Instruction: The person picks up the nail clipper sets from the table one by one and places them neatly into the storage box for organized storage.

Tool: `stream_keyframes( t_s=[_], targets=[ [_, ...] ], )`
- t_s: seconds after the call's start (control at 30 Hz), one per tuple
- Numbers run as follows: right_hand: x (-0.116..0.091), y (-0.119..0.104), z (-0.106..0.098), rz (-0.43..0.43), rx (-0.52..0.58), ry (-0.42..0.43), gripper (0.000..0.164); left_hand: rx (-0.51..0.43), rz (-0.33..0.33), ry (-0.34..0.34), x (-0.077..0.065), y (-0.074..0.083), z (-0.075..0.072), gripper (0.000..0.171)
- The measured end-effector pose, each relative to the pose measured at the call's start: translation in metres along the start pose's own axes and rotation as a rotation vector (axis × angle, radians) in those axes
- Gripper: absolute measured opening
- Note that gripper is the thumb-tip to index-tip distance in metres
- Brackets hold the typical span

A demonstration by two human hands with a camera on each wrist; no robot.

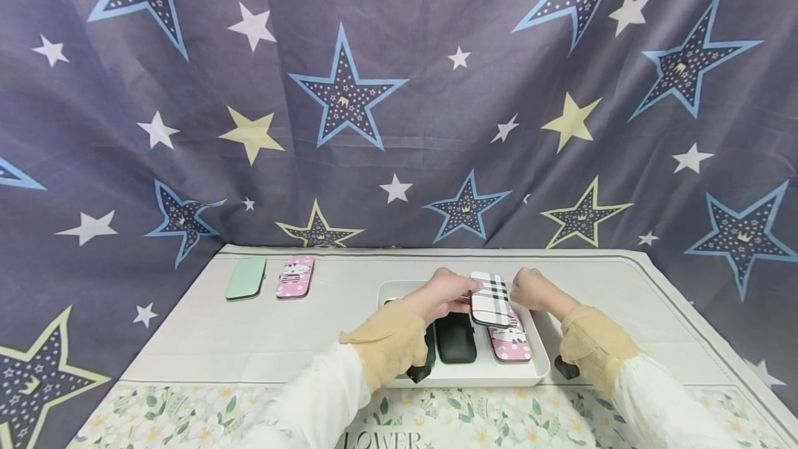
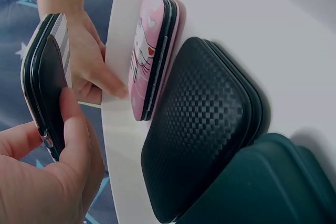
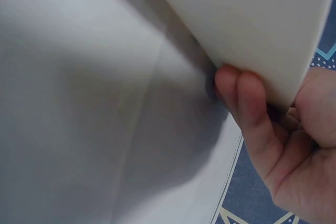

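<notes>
My left hand [image 1: 445, 293] pinches a slim rounded case [image 1: 490, 300] with a white, black and grey plaid face, holding it tilted above a white tray [image 1: 486, 382]. The left wrist view shows its dark back and a small metal clasp near my thumb. My right hand [image 1: 536, 291] grips the tray's far right wall, fingers curled over its edge in the right wrist view. Under the plaid case, a pink cat-print case [image 1: 512, 347] lies in the tray, partly covered. Left of it lie a black woven-texture case [image 2: 205, 114] and a dark green case [image 2: 262, 182].
On the table's far left lie a mint green case [image 1: 246, 278] and another pink cat-print case [image 1: 296, 277]. A floral cloth strip [image 1: 187, 414] runs along the near edge. A star-patterned curtain [image 1: 399, 102] hangs behind the table.
</notes>
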State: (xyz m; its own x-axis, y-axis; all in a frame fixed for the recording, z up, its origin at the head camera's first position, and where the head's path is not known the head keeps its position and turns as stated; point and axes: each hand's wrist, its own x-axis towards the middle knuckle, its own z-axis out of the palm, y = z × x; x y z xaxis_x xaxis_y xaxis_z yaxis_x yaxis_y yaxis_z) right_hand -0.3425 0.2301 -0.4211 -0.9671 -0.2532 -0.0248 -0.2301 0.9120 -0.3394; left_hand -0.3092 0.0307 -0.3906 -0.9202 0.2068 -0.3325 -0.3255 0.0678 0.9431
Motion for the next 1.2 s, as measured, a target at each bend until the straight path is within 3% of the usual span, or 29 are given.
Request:
stream_keyframes(
  t_s=[0.5,1.2],
  targets=[
    [0.000,0.001,0.002,0.004,0.000,-0.012,0.029,0.074,-0.069,-0.096,0.008,-0.008,0.015,0.004],
    [-0.001,-0.002,0.000,0.004,0.025,-0.013,0.026,0.130,-0.099,-0.143,0.014,-0.011,0.025,0.003]
  ],
)
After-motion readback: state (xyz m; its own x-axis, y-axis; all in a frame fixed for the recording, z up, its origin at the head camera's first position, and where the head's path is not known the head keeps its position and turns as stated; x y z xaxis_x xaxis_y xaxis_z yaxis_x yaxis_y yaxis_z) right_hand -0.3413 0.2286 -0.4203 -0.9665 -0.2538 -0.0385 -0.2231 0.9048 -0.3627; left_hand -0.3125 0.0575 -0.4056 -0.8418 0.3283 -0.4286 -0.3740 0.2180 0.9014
